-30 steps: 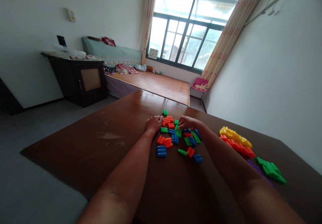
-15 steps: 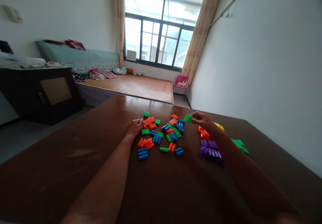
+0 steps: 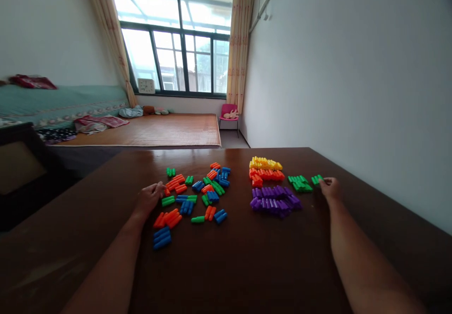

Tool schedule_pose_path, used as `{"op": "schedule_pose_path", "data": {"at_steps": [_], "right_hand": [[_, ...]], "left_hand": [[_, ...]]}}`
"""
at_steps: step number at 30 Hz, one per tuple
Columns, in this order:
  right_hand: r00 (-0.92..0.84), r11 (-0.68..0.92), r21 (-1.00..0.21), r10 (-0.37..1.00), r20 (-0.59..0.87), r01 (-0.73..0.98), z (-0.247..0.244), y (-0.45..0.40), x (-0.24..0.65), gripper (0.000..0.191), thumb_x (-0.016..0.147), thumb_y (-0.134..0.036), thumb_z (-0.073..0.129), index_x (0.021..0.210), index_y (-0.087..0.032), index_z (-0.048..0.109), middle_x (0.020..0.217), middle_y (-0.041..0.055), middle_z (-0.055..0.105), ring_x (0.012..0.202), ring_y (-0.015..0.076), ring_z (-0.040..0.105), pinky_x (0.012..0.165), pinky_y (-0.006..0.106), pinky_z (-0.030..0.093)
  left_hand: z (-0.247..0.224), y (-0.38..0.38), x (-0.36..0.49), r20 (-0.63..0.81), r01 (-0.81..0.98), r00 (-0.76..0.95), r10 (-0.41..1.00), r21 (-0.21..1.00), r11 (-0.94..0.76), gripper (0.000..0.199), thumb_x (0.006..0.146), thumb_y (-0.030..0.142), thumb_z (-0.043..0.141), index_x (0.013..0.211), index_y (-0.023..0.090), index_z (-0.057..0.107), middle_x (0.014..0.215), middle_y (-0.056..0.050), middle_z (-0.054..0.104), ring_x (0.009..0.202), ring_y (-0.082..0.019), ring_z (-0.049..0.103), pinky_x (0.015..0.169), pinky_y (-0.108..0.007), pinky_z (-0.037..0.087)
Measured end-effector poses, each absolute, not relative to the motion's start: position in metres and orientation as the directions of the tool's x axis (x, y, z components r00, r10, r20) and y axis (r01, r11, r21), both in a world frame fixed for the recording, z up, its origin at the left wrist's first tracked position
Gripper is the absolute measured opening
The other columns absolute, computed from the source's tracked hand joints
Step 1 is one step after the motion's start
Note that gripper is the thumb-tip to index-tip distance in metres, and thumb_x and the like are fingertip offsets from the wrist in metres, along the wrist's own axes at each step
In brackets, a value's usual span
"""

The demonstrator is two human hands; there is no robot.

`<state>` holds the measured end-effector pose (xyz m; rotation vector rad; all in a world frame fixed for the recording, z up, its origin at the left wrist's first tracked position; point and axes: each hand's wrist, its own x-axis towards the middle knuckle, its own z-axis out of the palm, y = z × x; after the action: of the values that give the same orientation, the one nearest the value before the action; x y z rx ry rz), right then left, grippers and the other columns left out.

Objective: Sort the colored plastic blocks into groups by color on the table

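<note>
At the right side of the table, my right hand [image 3: 331,189] pinches a green plastic block [image 3: 317,180] made of joined tubes. Just left of it lies a small group of green blocks [image 3: 299,183]. My left hand [image 3: 149,198] rests at the left edge of a mixed scatter, its fingers closed at the end of an orange block [image 3: 166,191]. Around that hand are more orange blocks [image 3: 175,181], a green block [image 3: 168,201] and blue blocks [image 3: 162,237]. Blue, green and orange pieces lie mixed in the table's middle, including a blue block [image 3: 221,216].
Sorted rows of yellow blocks [image 3: 265,164], orange blocks [image 3: 267,175] and purple blocks [image 3: 275,200] lie right of centre on the brown table [image 3: 226,267]. Beyond the table stand a low bed [image 3: 169,130] and a pink chair [image 3: 229,112]. A white wall rises on the right.
My right hand has carried the green block from above the mixed scatter to the right, beside the green group. My view has turned right. The left hand stays by the orange blocks.
</note>
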<state>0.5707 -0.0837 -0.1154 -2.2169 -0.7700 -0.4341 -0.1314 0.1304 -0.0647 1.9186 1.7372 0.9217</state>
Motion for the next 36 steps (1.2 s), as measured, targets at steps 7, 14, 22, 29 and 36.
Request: {"op": "schedule_pose_path", "data": {"at_steps": [7, 14, 22, 29, 36], "right_hand": [[0.877, -0.698, -0.535, 0.427, 0.222, 0.475, -0.087, -0.08, 0.548, 0.044, 0.078, -0.056, 0.059, 0.098, -0.019, 0.074, 0.08, 0.0142, 0.072, 0.072, 0.0267, 0.068, 0.064, 0.036, 0.049], [0.848, -0.633, -0.57, 0.445, 0.287, 0.524, -0.081, -0.088, 0.533, 0.036, 0.08, -0.042, 0.056, 0.099, -0.02, 0.076, 0.09, 0.015, 0.073, 0.083, 0.0289, 0.068, 0.072, 0.037, 0.051], [0.596, -0.326, -0.499, 0.44, 0.672, 0.803, -0.046, -0.053, 0.474, 0.04, 0.088, -0.034, 0.044, 0.115, -0.014, 0.066, 0.106, 0.0175, 0.069, 0.089, 0.0277, 0.065, 0.083, 0.042, 0.05], [-0.428, 0.551, -0.211, 0.793, 0.433, 0.807, -0.003, 0.018, 0.227, 0.029, 0.095, -0.028, 0.045, 0.115, -0.025, 0.066, 0.12, 0.008, 0.066, 0.107, 0.0207, 0.062, 0.092, 0.035, 0.05], [-0.343, 0.378, -0.194, 0.92, 0.19, 0.905, -0.011, 0.118, 0.107, 0.032, 0.092, -0.028, 0.054, 0.122, -0.019, 0.064, 0.121, 0.0122, 0.067, 0.108, 0.022, 0.064, 0.093, 0.032, 0.048]], "left_hand": [[-0.067, 0.135, -0.135, 0.218, 0.72, 0.021, 0.976, 0.674, -0.167, 0.054, 0.083, 0.061, 0.039, 0.083, 0.018, 0.072, 0.063, -0.002, 0.066, 0.063, -0.019, 0.06, 0.058, -0.027, 0.04], [-0.066, 0.132, -0.133, 0.219, 0.709, 0.021, 0.975, 0.685, -0.169, 0.054, 0.083, 0.06, 0.039, 0.083, 0.018, 0.072, 0.064, -0.002, 0.066, 0.061, -0.019, 0.059, 0.058, -0.028, 0.04], [-0.07, 0.128, -0.128, 0.224, 0.723, -0.009, 0.975, 0.675, -0.149, 0.053, 0.089, 0.056, 0.036, 0.085, 0.019, 0.073, 0.069, -0.003, 0.07, 0.068, -0.019, 0.062, 0.06, -0.028, 0.039], [-0.07, 0.122, -0.123, 0.208, 0.741, -0.043, 0.977, 0.662, -0.108, 0.049, 0.092, 0.052, 0.037, 0.085, 0.022, 0.074, 0.076, -0.004, 0.073, 0.072, -0.019, 0.064, 0.062, -0.028, 0.039], [-0.064, 0.113, -0.119, 0.185, 0.772, -0.06, 0.981, 0.631, -0.072, 0.045, 0.094, 0.049, 0.038, 0.086, 0.024, 0.075, 0.086, -0.006, 0.075, 0.081, -0.021, 0.067, 0.067, -0.028, 0.041]]}}
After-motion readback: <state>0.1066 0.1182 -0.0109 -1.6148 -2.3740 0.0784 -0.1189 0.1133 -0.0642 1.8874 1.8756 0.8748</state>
